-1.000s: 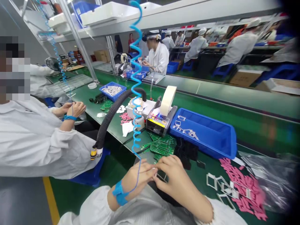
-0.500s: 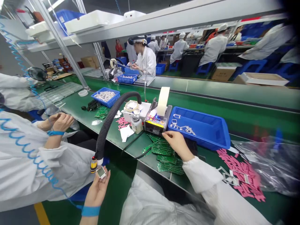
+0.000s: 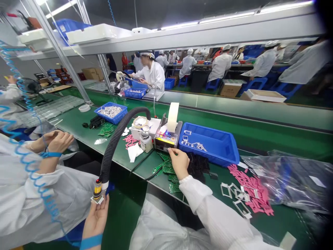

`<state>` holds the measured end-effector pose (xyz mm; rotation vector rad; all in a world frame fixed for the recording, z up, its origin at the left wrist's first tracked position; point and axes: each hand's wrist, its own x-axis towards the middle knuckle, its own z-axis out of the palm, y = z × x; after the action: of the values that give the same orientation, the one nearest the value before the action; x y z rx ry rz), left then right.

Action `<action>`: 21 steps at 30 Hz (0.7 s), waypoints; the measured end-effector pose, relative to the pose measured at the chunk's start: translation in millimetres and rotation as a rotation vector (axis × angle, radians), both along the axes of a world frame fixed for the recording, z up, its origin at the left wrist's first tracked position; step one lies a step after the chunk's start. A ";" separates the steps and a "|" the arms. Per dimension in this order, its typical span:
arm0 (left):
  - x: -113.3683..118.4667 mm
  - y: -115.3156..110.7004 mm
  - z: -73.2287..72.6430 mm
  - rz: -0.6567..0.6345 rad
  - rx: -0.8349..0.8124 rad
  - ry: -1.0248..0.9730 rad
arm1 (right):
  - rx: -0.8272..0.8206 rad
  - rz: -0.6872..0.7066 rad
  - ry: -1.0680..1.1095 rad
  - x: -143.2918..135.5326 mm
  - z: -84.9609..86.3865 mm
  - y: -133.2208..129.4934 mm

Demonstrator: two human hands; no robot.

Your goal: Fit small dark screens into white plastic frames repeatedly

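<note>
Green surface (image 3: 90,137) crosses the room from left to near right beneath a white shelf (image 3: 182,38), with workers in white coats beyond. We locate the small white-edged piece (image 3: 96,200) at near left, off the surface, directly beneath the yellow-and-black nozzle (image 3: 97,191) of the ribbed hose (image 3: 116,142). Our left hand (image 3: 97,220) carries it palm up, the fingers partly curled and closed lightly on its near edge; this hold probably leaves the upper face exposed to the nozzle. We wear a blue wrist strap (image 3: 91,241) on that arm. Our right hand (image 3: 179,161) reaches to the front of the tape dispenser (image 3: 166,137), its fingers drawn close together at the outlet; we cannot tell whether tape lies between them. Placed centrally, the dispenser falls within easy reach, as judged from the arm's line. Green boards (image 3: 166,166) lie stacked on its near side, beside black parts (image 3: 196,163), presumably for short reaches. To its right, the blue tray (image 3: 220,150) confines a few white frames; loose frames (image 3: 241,192) and pink strips (image 3: 253,191) lie on the surface nearer right. To its left stands a bottle (image 3: 146,143), upright, just beside a white cloth or paper (image 3: 134,152).
</note>
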<state>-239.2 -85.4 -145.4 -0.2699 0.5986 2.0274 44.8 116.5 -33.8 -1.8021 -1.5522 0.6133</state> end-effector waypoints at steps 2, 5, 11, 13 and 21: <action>1.8 -1.1 5.0 0.014 0.035 0.004 | 0.033 0.013 0.042 -1.4 2.1 -1.9; 19.1 2.7 11.8 0.005 0.094 0.000 | 0.096 0.138 0.114 1.4 11.0 -19.4; 110.8 23.0 43.4 -0.207 -0.013 -0.042 | 0.154 0.547 0.221 26.5 53.2 -92.0; 147.4 31.7 70.0 -0.352 -0.045 -0.062 | 0.209 0.649 0.230 36.1 68.9 -109.8; 223.2 55.4 154.0 -0.725 0.077 0.137 | 0.457 0.599 0.129 51.8 90.4 -125.0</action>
<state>-15.9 -29.9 8.6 0.1270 0.5924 1.3656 96.6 -8.6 56.7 -0.9391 -1.9558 0.5661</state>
